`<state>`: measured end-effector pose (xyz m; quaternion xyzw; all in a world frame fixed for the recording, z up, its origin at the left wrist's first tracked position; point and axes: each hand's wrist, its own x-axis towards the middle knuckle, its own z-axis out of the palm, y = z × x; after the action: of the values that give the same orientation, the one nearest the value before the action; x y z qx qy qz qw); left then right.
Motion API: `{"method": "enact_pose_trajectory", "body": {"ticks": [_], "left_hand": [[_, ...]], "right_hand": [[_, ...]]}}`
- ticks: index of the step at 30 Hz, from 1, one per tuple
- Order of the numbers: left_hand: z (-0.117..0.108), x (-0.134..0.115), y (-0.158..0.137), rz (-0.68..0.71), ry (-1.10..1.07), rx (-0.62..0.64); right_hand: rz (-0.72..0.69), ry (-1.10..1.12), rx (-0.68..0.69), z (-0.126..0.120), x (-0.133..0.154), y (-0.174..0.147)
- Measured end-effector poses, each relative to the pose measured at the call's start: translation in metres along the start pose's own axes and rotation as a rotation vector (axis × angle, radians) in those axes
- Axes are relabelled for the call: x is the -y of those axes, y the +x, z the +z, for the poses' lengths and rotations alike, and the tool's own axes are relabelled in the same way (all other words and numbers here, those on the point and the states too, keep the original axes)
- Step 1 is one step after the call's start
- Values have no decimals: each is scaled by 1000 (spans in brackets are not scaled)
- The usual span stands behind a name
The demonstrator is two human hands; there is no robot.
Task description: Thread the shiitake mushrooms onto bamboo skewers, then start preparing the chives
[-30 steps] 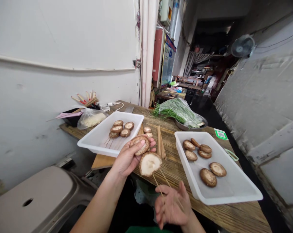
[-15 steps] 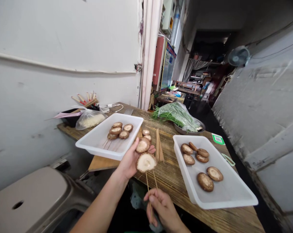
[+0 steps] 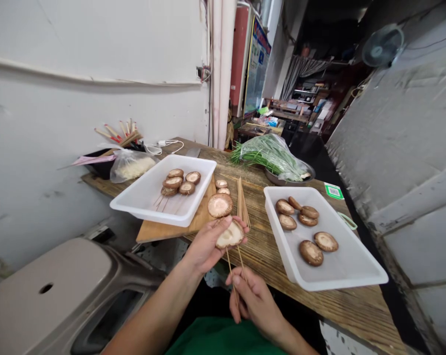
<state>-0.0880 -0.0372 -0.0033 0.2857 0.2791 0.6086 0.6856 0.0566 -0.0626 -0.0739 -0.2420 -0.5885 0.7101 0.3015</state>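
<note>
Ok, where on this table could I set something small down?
Bare table shows on the near side of the right tray, and between that tray and the loose skewers. That tray's near end looks open. It's crowded around the left hand and its mushroom, with more mushrooms, the cutting board and skewers close by.

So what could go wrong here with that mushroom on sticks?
The shiitake cap might split, since two thin skewers enter it side by side. Their tips, out of sight, could prick the left hand gripping the cap. That hand, near the loose skewers on the wooden table, might scatter them.
</note>
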Motion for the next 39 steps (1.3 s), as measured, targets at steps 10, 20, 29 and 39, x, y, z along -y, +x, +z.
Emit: {"method": "enact_pose_trajectory", "body": {"ticks": [10,20,29,39], "left_hand": [[14,5,-6,-15,72,13],[14,8,-9,-140,68,79],[10,9,-5,-151,-63,82],[8,-29,13,166,-8,-185]], "right_hand": [[-75,-239,-142,8,0,-7],[-61,-204,-154,13,4,-6],[-85,-109,-145,-1,3,-5],[8,182,101,-1,-3,-11]]}}
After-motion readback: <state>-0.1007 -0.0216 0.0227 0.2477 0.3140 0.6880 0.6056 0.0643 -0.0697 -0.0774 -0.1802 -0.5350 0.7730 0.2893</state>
